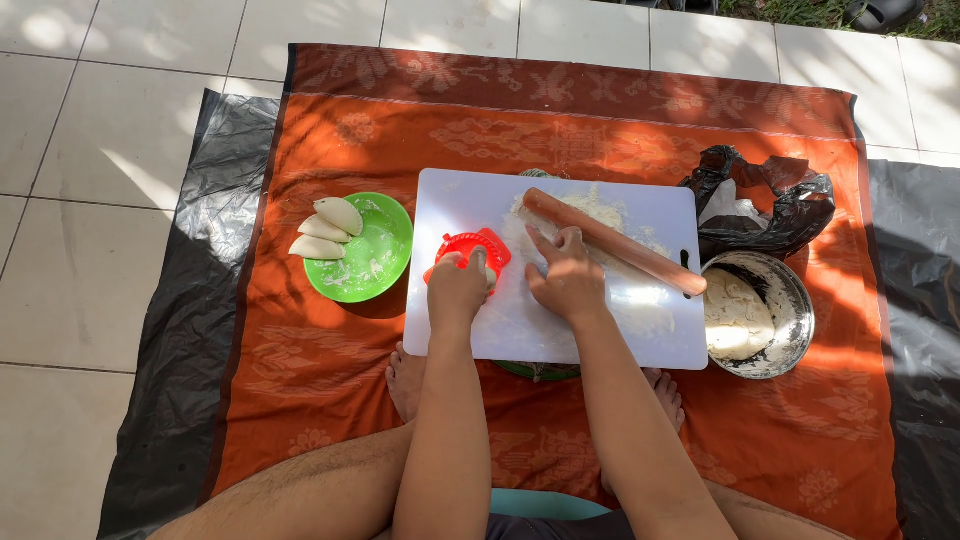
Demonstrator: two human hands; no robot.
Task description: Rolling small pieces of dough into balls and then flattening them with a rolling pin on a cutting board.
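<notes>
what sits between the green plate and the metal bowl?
In the head view, the white cutting board fills that stretch. On it lie the red dumpling press under the left hand, the right hand on flattened dough, and the wooden rolling pin.

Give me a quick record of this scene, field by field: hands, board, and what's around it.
left hand: gripping a red dumpling press
right hand: flat on rolled dough
work surface: white cutting board
on board: wooden rolling pin, lying diagonally
left of board: green plate with three folded dumplings
right of board: metal bowl of dough, black plastic bag
underneath: orange patterned cloth
</notes>
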